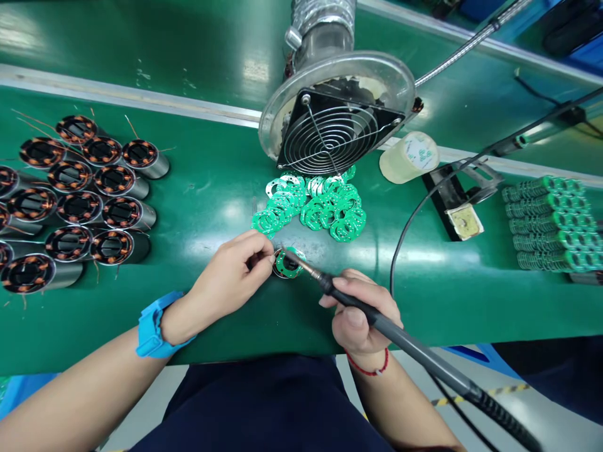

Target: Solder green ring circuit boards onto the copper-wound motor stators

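My right hand (365, 311) is wrapped round the handle of a soldering iron (398, 339). The iron's tip reaches a round green circuit board (284, 269) that sits on top of a metal motor stator, whose rim shows around it. At the left edge of this board, my left hand (230, 270) has thumb and forefinger pinched together; what lies between them is too small to make out. A blue wrist strap (153, 326) is on my left wrist. Just beyond the hands lie loose ring-shaped green boards (332, 210) in overlapping piles.
Stators with copper windings (78, 207) stand grouped at the left. A fume extractor fan (334, 132) hangs over the boards. To the right are a tape roll (409, 157), a soldering iron stand (464, 220), the iron's black cable (409, 226) and stacked green boards (551, 223).
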Demonstrator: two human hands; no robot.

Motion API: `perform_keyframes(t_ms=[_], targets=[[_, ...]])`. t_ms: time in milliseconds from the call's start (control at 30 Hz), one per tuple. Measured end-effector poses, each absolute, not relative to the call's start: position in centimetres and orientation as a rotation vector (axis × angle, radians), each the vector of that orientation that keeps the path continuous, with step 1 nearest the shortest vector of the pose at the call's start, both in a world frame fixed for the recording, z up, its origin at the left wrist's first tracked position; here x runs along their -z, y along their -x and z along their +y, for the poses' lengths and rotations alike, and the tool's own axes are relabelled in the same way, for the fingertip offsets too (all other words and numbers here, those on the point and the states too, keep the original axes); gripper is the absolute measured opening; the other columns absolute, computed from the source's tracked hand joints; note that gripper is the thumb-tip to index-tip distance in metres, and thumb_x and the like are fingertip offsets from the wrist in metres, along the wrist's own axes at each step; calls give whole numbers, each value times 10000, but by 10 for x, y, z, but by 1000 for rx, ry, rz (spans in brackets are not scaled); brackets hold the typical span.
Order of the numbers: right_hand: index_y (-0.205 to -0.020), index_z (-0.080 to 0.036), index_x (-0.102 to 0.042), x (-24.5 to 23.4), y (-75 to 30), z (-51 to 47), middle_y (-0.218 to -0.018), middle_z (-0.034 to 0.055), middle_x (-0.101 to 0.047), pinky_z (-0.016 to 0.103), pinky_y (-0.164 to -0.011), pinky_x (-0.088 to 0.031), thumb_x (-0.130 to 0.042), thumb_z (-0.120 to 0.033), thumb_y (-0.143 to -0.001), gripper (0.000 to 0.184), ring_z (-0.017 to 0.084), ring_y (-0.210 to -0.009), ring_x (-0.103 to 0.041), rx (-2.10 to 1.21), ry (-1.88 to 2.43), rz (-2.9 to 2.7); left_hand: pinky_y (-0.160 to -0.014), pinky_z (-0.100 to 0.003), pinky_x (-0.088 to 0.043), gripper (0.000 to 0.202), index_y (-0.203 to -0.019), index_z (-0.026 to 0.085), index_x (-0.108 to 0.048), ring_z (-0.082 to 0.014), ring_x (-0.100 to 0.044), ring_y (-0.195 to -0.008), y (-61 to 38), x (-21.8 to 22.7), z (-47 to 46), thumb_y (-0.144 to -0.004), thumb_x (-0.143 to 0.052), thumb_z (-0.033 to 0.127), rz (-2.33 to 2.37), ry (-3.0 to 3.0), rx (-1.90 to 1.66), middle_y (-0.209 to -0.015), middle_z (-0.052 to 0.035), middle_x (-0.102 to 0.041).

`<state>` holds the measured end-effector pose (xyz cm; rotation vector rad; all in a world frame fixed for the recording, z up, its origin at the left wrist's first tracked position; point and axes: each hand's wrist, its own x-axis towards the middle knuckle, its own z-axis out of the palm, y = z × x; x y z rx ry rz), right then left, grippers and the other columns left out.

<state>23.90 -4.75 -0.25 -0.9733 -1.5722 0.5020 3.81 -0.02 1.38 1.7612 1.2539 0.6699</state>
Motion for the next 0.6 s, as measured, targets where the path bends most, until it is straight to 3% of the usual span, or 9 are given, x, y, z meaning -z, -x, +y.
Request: perform_keyframes(t_ms=[133, 233, 300, 433, 533, 600], targets=[[-1353, -277, -529, -2, -237, -41, -988, 33, -788, 374, -764, -625, -497, -196, -995, 368, 196, -835, -769, -569, 1119, -1676, -549, -233, -320, 155, -726, 185, -530, -100, -414, -579, -39, -13, -1, -858, -485, 117, 1259, -1807, -668, -682, 41, -476], [-1348, -266, -525, -9, -234, -32, -1258, 90, -716, 465, -965, -570, -562, -122, -923, 451, 261, -1188, -665, -662, 1193, -1984, -564, -240, -330, 153, -732, 183, -539, -100, -418, -582, -39, -13, -1, -857, -482, 115, 1254, -1841, -671, -694, 38, -475], [-1399, -252, -473, -12, -234, -28, -1379, 114, -640, 519, -1031, -524, -579, -104, -888, 542, 288, -1311, -573, -723, 1149, -2148, -576, -245, -347, 154, -733, 185, -540, -106, -434, -596, -38, -13, -1, -863, -481, 129, 1254, -1835, -677, -703, 34, -481], [-1457, -265, -392, -14, -238, -25, -1431, 109, -594, 488, -1056, -523, -531, -66, -911, 598, 244, -1321, -572, -871, 1111, -2178, -601, -259, -402, 113, -869, 187, -592, -127, -509, -649, -38, -13, -2, -908, -486, 202, 1251, -1673, -611, -759, 21, -534], [-1450, -265, -405, -15, -243, -23, -1432, 105, -589, 451, -1073, -525, -533, -93, -942, 551, 222, -1309, -587, -1005, 1118, -2131, -621, -284, -445, 212, -1102, 192, -603, -139, -552, -681, -40, -14, -5, -918, -542, 278, 1237, -1574, -526, -862, 5, -562], [-1427, -280, -431, -13, -244, -22, -1409, 90, -606, 435, -1074, -527, -546, -119, -955, 512, 213, -1288, -605, -1053, 1122, -2092, -642, -300, -460, 232, -1123, 198, -601, -146, -559, -706, -42, -14, -8, -910, -564, 283, 1240, -1571, -508, -897, -1, -550]])
